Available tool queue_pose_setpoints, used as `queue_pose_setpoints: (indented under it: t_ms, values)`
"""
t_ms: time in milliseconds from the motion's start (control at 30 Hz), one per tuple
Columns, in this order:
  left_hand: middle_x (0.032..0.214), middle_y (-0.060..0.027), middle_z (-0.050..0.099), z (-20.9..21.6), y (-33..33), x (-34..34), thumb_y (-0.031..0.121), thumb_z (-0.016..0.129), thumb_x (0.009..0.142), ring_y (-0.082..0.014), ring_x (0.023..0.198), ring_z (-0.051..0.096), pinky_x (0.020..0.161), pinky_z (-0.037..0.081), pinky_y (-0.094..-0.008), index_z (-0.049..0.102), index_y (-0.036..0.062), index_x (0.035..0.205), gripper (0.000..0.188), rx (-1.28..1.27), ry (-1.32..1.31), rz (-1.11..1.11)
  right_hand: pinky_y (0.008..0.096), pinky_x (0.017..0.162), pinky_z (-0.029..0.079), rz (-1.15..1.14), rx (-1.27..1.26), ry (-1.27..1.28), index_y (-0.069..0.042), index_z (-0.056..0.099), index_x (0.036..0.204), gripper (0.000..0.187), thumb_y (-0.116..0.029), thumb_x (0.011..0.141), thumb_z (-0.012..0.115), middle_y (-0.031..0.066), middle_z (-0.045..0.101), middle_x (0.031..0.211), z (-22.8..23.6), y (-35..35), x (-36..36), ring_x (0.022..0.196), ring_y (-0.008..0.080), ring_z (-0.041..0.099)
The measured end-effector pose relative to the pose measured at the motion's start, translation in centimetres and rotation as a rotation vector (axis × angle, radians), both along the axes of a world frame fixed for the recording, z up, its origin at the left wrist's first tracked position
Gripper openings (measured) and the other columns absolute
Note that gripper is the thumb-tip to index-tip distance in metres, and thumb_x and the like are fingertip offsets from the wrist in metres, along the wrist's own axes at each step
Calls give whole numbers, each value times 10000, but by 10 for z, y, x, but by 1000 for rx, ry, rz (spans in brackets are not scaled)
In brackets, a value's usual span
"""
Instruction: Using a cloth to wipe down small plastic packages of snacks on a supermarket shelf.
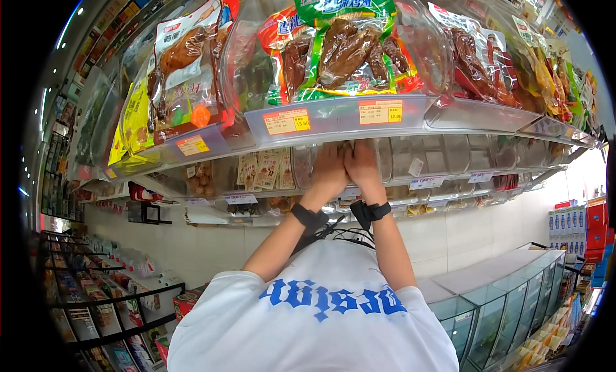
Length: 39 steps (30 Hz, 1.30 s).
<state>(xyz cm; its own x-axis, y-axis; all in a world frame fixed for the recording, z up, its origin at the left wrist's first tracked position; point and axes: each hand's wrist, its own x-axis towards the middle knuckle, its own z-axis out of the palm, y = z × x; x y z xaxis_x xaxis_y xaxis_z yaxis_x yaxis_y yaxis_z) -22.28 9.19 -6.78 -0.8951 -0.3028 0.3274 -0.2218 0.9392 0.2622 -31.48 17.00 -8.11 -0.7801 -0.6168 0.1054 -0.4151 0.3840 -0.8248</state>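
Both my arms reach forward under the upper shelf of a snack rack. My left hand (329, 168) and my right hand (363, 166) are pressed side by side inside a clear plastic bin (391, 155) on the second shelf. Their fingers disappear behind the upper shelf's front edge, so what they touch is hidden. Each wrist carries a black strap. Just left of my hands, several small beige snack packets (262, 170) stand in a neighbouring bin.
The top shelf (333, 118) holds clear bins with bagged braised meat (346, 48) and yellow-orange price tags. Glass-topped cases (507, 308) run along the right. Low racks with packaged goods (115, 308) stand at the lower left.
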Motion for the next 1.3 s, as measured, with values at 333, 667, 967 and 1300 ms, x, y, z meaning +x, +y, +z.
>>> queue_pose_setpoints:
  t_ms: [333,667,967,1300]
  values:
    - [1081,-178,655,11,-22,8,1,668,763,-395,960,631,801,519,-433,660,15,1084,322,620,201,-77,516,963,438,-41,-343,221,63,477,1291,428,-38,881,546,327,521,1240,31,17,11,1121,527,504]
    - [974,-85,733,79,-6,47,55,735,867,-104,836,665,735,528,-247,715,-24,1068,217,1084,450,-55,340,916,470,-97,-531,-52,34,532,1265,352,-149,971,595,146,632,1125,76,62,44,1028,224,604]
    - [1122,-80,673,87,-2,62,-25,684,878,-119,982,641,840,524,-249,615,-25,1208,337,1288,520,-166,290,828,509,161,-503,-469,12,605,1206,354,-161,916,710,71,685,1074,78,53,92,945,109,626]
    - [984,-64,668,87,-23,116,85,689,940,-75,880,604,807,493,-234,680,-87,1044,202,1418,376,-193,243,742,498,-133,-624,-542,23,687,1043,287,-251,994,621,24,702,927,92,38,138,848,74,622]
